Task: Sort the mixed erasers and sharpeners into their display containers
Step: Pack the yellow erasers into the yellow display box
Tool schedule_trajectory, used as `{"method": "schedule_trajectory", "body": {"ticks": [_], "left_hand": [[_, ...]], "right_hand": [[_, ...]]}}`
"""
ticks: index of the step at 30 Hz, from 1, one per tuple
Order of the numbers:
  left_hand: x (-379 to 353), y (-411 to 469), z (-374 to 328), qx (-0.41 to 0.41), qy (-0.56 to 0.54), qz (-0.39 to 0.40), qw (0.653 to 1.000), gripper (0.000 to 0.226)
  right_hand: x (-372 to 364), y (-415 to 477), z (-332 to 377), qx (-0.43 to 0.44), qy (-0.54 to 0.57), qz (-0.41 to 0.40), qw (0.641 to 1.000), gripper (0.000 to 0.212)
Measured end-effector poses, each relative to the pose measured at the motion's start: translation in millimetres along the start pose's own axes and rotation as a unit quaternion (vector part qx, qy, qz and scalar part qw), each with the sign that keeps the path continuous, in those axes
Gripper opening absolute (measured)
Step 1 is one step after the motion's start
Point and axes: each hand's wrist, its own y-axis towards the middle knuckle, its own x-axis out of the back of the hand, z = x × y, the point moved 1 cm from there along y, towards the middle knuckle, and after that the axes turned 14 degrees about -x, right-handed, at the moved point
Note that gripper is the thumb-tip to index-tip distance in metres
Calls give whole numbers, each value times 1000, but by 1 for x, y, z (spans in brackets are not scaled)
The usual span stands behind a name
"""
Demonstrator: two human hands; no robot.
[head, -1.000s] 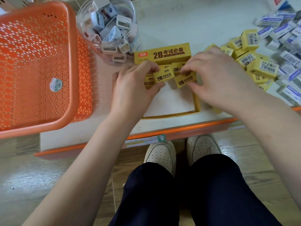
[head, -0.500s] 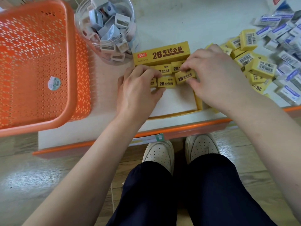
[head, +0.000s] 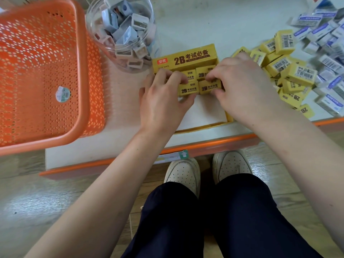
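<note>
Two erasers [head: 188, 89] pinched, left hand [head: 163, 103] and right hand [head: 245, 94], at box [head: 186, 59] rear (front open).

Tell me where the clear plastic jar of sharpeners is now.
Head view, upper left of centre: the clear plastic jar stands between the orange perforated plastic basket and the yellow cardboard eraser box.

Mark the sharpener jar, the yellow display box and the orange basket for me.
sharpener jar [head: 94, 32], head view, clear left wall
yellow display box [head: 186, 58], head view, printed back panel
orange basket [head: 37, 144], head view, near rim
</note>
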Motion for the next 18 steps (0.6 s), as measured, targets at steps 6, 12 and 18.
{"method": "schedule_trajectory", "body": {"ticks": [6, 12, 18], "left_hand": [[-3, -1, 1, -2, -41, -11, 999, 41], [-2, -2, 2, -2, -68, -42, 997, 37], [-4, -4, 2, 6, -62, -42, 997, 35]], "right_hand": [[-17, -5, -8, -26, 87, -52, 995, 20], [-21, -5, -9, -45, 91, -71, 992, 15], [-22, -4, -7, -63, 63, -83, 992, 14]]}}
